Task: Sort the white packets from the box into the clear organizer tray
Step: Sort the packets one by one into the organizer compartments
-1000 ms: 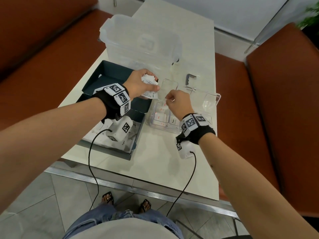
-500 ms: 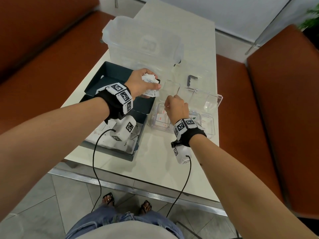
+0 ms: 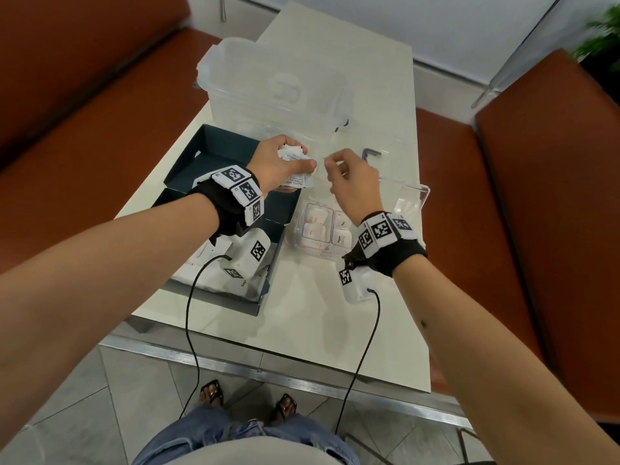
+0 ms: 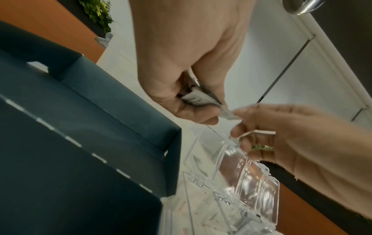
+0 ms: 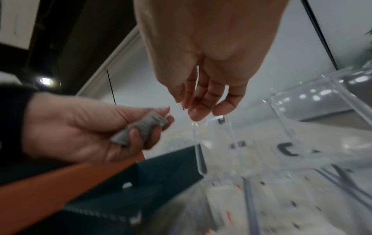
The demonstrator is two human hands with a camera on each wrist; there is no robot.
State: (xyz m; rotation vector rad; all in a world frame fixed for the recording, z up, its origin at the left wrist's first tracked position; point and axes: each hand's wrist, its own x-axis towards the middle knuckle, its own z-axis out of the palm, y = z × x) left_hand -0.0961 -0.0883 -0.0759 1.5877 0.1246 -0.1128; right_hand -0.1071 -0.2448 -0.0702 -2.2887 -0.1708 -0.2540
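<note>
My left hand (image 3: 297, 162) hovers over the far right corner of the dark box (image 3: 214, 152) and grips a bundle of white packets (image 3: 295, 177). My right hand (image 3: 327, 164) reaches in from the right, and its fingertips (image 4: 240, 113) pinch the corner of a packet (image 4: 227, 113) sticking out of that bundle. Just below the right hand is the clear organizer tray (image 3: 302, 253), with white packets (image 3: 315, 226) lying in its near compartments. More packets (image 3: 204, 273) lie in the near end of the box, partly hidden by my left wrist.
A large clear lidded tub (image 3: 278, 85) stands at the back of the white table (image 3: 302, 323). A small black hex key (image 3: 370, 152) lies behind the tray. The tray's clear lids (image 3: 409, 199) stand open at its far right. Orange benches flank the table.
My right hand has risen from the tray's compartments and moved left to the bundle in my left hand. The left hand has barely moved.
</note>
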